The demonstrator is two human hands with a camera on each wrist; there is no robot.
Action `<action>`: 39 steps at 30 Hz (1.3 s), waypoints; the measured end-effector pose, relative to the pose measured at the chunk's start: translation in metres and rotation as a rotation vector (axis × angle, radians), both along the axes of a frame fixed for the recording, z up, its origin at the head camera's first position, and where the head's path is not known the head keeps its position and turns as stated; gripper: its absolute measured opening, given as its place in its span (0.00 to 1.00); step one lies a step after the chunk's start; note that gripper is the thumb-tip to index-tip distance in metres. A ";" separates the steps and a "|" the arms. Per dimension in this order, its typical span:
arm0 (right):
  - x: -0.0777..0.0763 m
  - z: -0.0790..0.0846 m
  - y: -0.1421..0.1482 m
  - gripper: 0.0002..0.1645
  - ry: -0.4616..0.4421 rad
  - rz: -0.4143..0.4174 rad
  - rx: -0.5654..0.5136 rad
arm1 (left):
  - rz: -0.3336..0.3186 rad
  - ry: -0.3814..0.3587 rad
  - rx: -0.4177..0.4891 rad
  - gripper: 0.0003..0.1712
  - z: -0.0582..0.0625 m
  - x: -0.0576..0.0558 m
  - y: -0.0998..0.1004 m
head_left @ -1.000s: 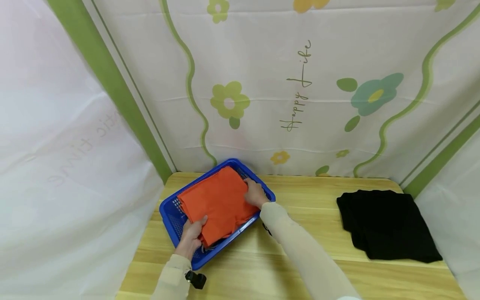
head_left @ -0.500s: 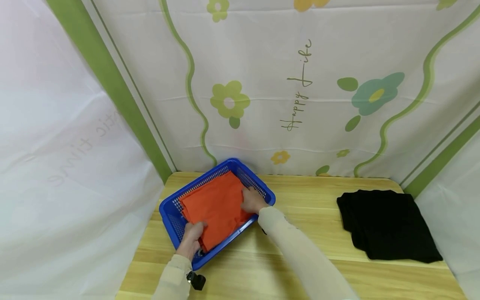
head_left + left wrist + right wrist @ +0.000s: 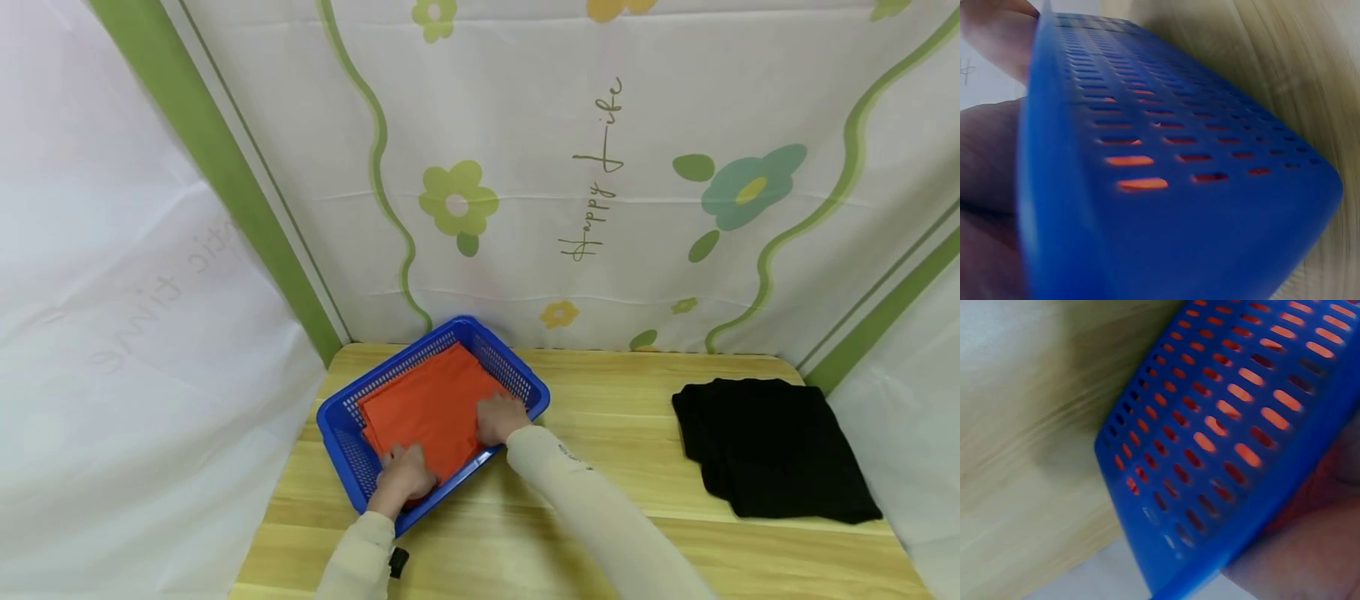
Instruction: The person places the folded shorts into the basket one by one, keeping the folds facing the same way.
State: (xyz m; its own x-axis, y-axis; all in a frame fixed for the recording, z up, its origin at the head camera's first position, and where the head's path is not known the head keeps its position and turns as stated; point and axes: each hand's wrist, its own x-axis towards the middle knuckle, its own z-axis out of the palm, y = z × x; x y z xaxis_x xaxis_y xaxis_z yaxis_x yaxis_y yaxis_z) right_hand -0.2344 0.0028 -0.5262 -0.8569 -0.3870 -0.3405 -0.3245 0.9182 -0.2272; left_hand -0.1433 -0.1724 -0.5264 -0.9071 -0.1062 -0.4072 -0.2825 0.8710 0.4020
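A folded orange cloth [image 3: 427, 408] lies inside a blue plastic basket [image 3: 341, 450] with slotted walls. My left hand [image 3: 407, 475] reaches over the basket's near left side and touches the cloth's near corner. Over the cloth's right edge, my right hand [image 3: 501, 418] rests with its knuckles up. The fingertips of both hands are hidden. In the left wrist view, part of the left hand [image 3: 988, 156] shows behind the basket wall [image 3: 1210, 231]. Orange shows through the slots of the basket wall [image 3: 1141, 550] in the right wrist view, beside the right hand [image 3: 1316, 550].
A folded black cloth [image 3: 772, 450] lies at the right of the wooden table [image 3: 600, 392]. The basket stands at the back left, close to a white curtain [image 3: 525, 275] printed with flowers. More white curtain hangs on both sides.
The orange cloth has settled lower in the basket. My left hand has shifted right along the near side onto the cloth's corner. My right hand has moved slightly left and nearer.
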 end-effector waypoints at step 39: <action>0.038 0.040 0.135 0.23 0.323 0.011 -0.465 | -0.204 0.456 0.093 0.30 0.043 -0.011 0.067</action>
